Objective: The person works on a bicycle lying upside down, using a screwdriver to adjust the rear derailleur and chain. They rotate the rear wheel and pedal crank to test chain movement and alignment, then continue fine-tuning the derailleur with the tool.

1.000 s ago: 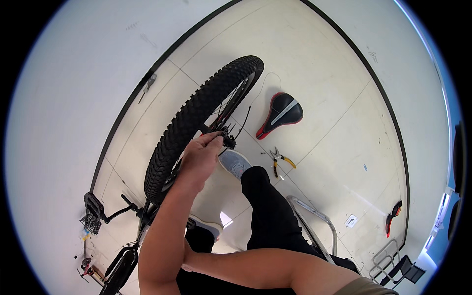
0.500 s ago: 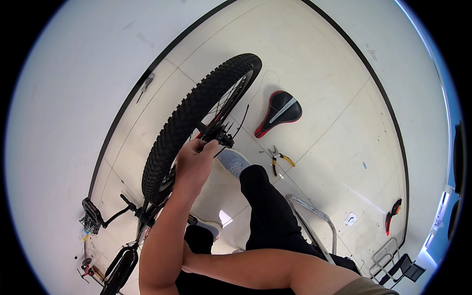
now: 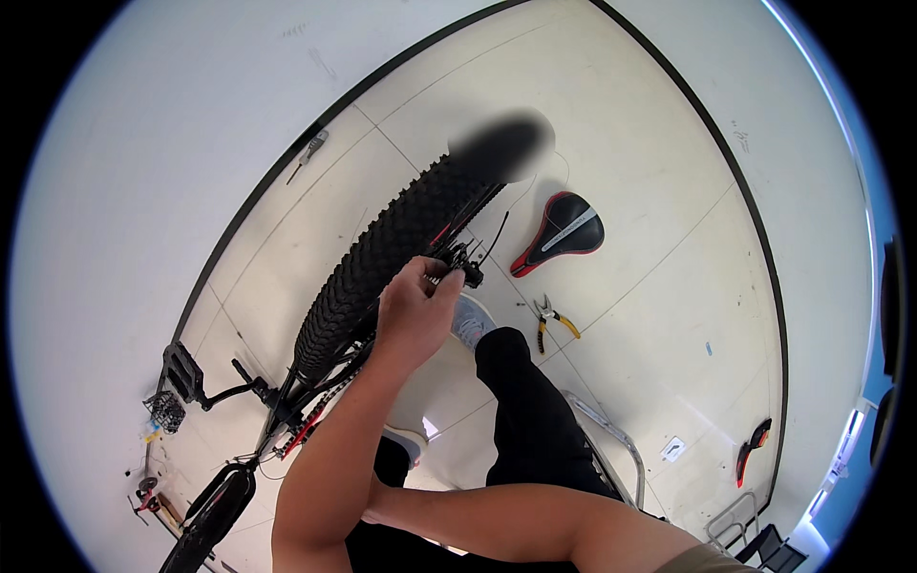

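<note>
Tire's far end (image 3: 503,145) blurred, right hand hidden behind left forearm (image 3: 334,454), front wheel (image 3: 195,535) cropped

Bright, glare on floor (image 3: 650,277), tire top (image 3: 501,145) blurred, edges curved

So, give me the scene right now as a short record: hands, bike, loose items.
left hand: thumb and fingers at the black mechanism beside the wheel; exact grip unclear
right hand: hidden behind the left forearm
tire: black, knobby; far end blurred
floor, right of the wheel: black-and-red saddle; pliers, yellow-and-black handles spread apart
floor, left of the wheel: screwdriver beside the dark baseboard
</note>
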### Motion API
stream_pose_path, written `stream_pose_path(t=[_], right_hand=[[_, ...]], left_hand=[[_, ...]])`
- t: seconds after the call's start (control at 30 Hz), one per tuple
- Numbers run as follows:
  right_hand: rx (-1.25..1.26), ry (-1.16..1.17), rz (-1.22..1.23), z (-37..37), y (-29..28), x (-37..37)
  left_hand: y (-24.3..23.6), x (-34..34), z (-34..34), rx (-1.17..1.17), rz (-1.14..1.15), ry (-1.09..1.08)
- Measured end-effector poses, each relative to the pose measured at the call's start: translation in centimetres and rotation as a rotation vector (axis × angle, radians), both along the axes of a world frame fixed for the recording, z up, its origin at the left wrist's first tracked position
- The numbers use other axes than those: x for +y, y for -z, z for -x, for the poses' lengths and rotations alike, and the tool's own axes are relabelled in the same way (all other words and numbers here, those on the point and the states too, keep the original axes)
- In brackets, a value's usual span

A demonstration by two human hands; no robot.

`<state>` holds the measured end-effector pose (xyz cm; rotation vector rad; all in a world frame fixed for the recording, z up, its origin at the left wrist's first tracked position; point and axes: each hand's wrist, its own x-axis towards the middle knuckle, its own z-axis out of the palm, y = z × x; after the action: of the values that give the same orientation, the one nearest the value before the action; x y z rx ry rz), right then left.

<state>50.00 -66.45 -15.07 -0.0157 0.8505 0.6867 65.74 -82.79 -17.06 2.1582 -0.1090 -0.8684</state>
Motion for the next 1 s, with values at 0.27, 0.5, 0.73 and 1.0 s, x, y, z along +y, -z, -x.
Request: stream_pose_path(t=[0.27, 0.5, 0.73, 1.0], right_hand=[[0.084, -0.040, 0.028, -0.1, -0.9, -0.6], [0.035, -0.124, 0.144, 0.1, -0.9, -0.5], [0.060, -0.107, 0.134, 0.7, -0.8, 0.0], [0.168, -0.071, 0.031, 0.3, -0.4, -0.3]], left_hand=[[2.2, 5.1, 0.6, -0.149, -0.038, 0.202], [2.0, 4.0, 1.2, -0.142, 0.142, 0.065], [2.8, 2.8, 1.4, -0.012, 0.188, -0.046], [3.1, 3.0, 0.7, -0.200, 0.044, 0.105]])
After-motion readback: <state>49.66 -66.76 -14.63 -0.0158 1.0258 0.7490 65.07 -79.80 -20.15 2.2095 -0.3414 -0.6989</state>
